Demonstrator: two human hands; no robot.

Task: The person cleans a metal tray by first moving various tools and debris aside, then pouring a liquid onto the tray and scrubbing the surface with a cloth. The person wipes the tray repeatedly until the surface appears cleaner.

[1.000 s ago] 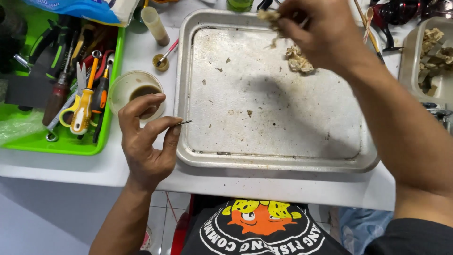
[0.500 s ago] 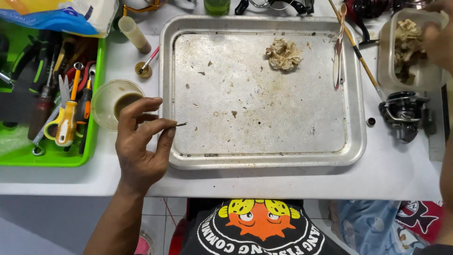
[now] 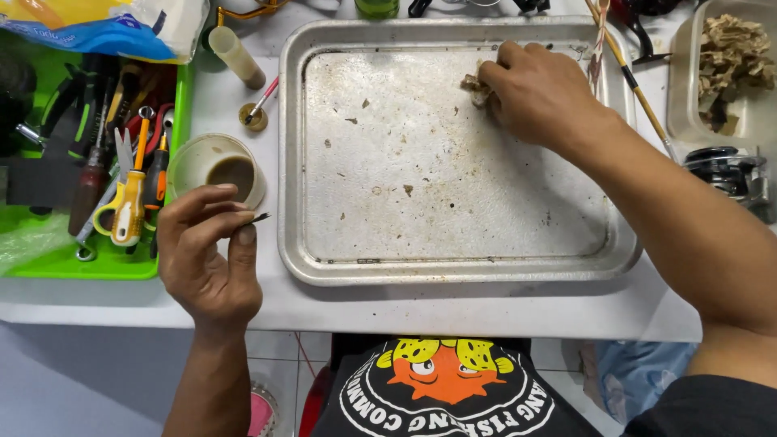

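The large, scuffed rectangular metal tray [image 3: 453,235] is lying on the white tabletop [image 3: 453,311], and the work is now centring on its far edge. Half a second ago the right hand [image 3: 538,93] was off to the side over the second metal tray of tan crumpled scraps [image 3: 732,73]; now it is reaching back across and closing its fingers on the small crumpled tan wad [image 3: 476,87] sitting near the top rim of the big tray. That return suggests the wad is being picked at or added to rather than left alone.

The left hand [image 3: 206,263] is staying where it was, beside the tray's near-left corner, pinching a thin dark sliver, perhaps a small tool tip [image 3: 259,217], between thumb and forefinger; what exactly it is cannot be told. Just beyond it is sitting the round cream-coloured cup with brown liquid [image 3: 218,168], and further left the green plastic tray of screwdrivers and pliers [image 3: 97,178]. A small brass cap with a red-handled brush [image 3: 255,117] is resting near the big tray's far-left corner.
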